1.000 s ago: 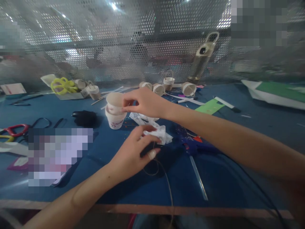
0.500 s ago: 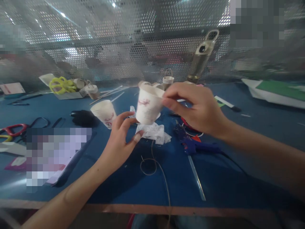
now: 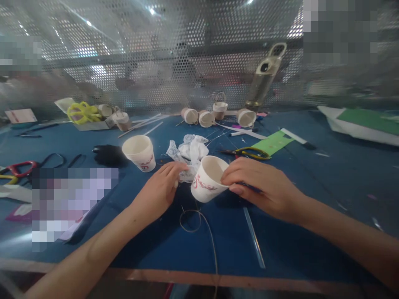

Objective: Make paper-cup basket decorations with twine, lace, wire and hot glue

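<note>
My right hand pinches the rim of a white paper cup with red printing, thumb outside. The cup tilts, its mouth turned up and toward the right hand. Left of it, my left hand has its fingers drawn together at a crumpled piece of white lace; the fingertips are partly hidden. More white lace lies bunched just behind. Another white paper cup stands left of the lace, mouth up. A thin cord loops on the table below the held cup.
A clear glue stick lies in front of my right hand. Behind are yellow-handled scissors and green paper. Several small cups line the back near a bottle. A black object and red-handled scissors are left.
The held cup has come down and nearer, tilting over. My left hand has gone from spread fingers beneath the cup to closed at the lace. My right hand now covers the blue glue gun's place.
</note>
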Action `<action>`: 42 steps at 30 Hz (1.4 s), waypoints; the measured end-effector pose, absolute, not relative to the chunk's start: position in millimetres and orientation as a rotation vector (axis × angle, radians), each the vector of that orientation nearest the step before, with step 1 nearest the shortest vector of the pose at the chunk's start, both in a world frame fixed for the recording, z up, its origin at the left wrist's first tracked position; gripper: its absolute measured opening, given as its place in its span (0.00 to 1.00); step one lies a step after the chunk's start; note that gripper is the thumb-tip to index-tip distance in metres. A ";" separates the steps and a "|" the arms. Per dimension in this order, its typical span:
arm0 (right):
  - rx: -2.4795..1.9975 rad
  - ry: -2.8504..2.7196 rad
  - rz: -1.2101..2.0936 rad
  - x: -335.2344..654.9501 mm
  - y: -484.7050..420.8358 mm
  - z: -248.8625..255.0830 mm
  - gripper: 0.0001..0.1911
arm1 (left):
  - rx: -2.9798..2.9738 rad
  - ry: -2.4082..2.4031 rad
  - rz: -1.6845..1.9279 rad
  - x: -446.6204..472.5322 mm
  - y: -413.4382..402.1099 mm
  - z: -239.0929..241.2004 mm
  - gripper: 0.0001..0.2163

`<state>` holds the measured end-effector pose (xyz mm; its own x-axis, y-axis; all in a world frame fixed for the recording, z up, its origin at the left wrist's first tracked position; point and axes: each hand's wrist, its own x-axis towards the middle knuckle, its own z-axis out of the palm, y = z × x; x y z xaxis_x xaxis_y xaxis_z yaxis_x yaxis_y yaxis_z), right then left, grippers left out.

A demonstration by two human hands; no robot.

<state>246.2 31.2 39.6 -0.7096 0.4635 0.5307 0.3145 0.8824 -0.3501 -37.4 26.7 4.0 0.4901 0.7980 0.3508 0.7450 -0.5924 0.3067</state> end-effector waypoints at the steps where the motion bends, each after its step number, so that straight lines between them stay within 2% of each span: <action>1: -0.557 -2.420 0.324 247.5 30.3 38.5 0.10 | 2.634 1.381 0.674 -39.1 28.8 1.6 0.20; 6: -0.525 -2.436 0.352 251.6 27.7 37.1 0.09 | 2.696 1.542 0.533 -44.2 35.4 -1.3 0.22; 11: -0.613 -2.438 0.451 254.9 30.6 38.1 0.19 | 2.741 1.589 0.518 -44.7 37.6 5.0 0.15; 14: -0.667 -2.441 0.500 255.7 30.1 38.6 0.21 | 2.745 1.615 0.533 -46.0 41.6 5.3 0.16; 18: -0.830 -2.343 0.561 254.2 28.3 38.2 0.17 | 2.766 1.601 0.463 -46.8 45.5 4.1 0.19; 24: -1.085 -1.988 0.591 251.2 36.4 34.1 0.15 | 2.801 1.592 0.412 -45.7 44.2 8.8 0.15; 33: -1.106 -1.871 0.655 249.9 45.7 28.4 0.12 | 2.824 1.431 0.383 -43.3 33.7 12.2 0.14; 42: -1.019 -2.131 0.326 255.0 46.0 31.1 0.08 | 2.834 1.378 0.393 -40.1 29.5 9.6 0.15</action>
<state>255.0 46.0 31.1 -0.4115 0.7534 0.5129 0.5656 0.6524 -0.5044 -40.1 29.5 9.6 0.5929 0.7700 0.2357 0.7785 -0.6230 0.0769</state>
